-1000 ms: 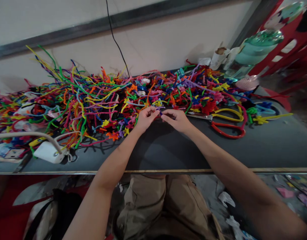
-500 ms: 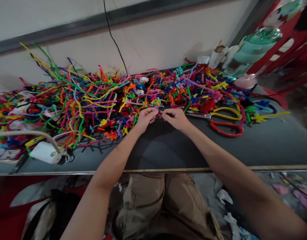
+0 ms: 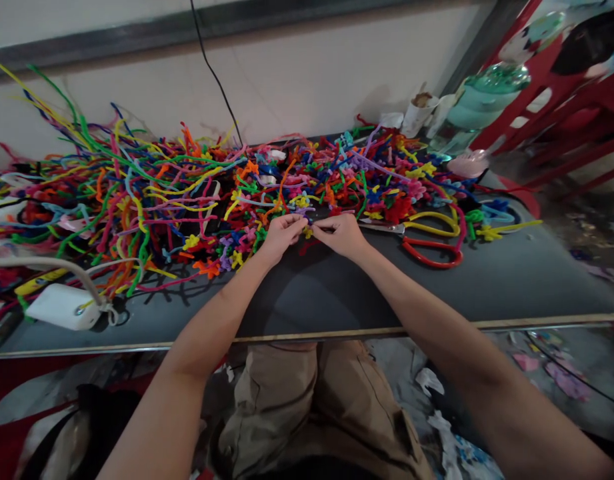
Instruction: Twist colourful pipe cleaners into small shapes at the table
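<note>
My left hand [image 3: 285, 235] and my right hand [image 3: 339, 233] meet over the front edge of a heap of fuzzy pipe cleaners [image 3: 177, 193]. Both sets of fingertips pinch a small dark blue pipe cleaner piece [image 3: 309, 221]; most of it is hidden by the fingers. Bits of yellow and red show just beneath the fingertips, and I cannot tell whether they belong to the same piece. Right of my right hand lies a pair of scissors [image 3: 431, 243] with yellow and red wrapped handles, its blades pointing toward that hand.
A white box with a cable [image 3: 64, 307] sits at the table's left front. At the back right stand a paper cup [image 3: 419, 115] and a green-topped clear bottle [image 3: 479, 107]. A black cord [image 3: 214, 73] hangs down the wall. The table's front edge [image 3: 327, 337] runs above my knees.
The whole view has shifted, so the table appears farther left and slightly tilted. My hands stay together in a pinch, with the fingertips slightly rearranged around the blue piece.
</note>
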`<state>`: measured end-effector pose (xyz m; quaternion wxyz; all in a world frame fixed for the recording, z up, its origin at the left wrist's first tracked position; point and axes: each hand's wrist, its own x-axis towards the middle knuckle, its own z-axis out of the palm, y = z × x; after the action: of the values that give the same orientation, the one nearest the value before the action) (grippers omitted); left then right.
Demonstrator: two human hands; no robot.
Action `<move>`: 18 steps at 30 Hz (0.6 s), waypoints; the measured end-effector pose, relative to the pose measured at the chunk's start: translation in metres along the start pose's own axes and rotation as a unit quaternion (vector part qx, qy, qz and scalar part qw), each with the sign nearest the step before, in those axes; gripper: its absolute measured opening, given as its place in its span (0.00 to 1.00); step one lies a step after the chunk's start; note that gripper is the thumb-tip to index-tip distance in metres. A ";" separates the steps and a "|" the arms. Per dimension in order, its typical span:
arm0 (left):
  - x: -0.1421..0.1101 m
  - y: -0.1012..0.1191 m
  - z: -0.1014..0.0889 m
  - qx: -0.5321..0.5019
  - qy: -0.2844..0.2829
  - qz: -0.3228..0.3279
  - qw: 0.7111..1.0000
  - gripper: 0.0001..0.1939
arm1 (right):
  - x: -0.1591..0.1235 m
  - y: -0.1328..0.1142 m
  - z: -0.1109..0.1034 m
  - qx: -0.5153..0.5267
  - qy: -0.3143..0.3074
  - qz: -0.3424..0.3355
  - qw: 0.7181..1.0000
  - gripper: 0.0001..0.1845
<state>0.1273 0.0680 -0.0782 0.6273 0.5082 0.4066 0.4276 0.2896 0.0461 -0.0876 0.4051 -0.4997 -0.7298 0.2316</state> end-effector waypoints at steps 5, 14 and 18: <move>0.000 -0.002 0.001 0.012 0.021 0.018 1.000 0.15 | -0.001 -0.002 0.005 -0.092 0.000 -0.012 0.996 0.15; 0.001 0.000 0.000 0.012 0.020 0.010 1.000 0.17 | -0.004 -0.002 0.005 -0.226 0.007 -0.064 0.972 0.13; 0.004 -0.001 -0.005 0.017 -0.001 0.004 1.000 0.14 | -0.005 -0.003 0.005 -0.250 -0.016 -0.065 0.966 0.14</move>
<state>0.1238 0.0728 -0.0799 0.6177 0.5208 0.4109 0.4223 0.2852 0.0409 -0.0898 0.2699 -0.5330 -0.8016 0.0228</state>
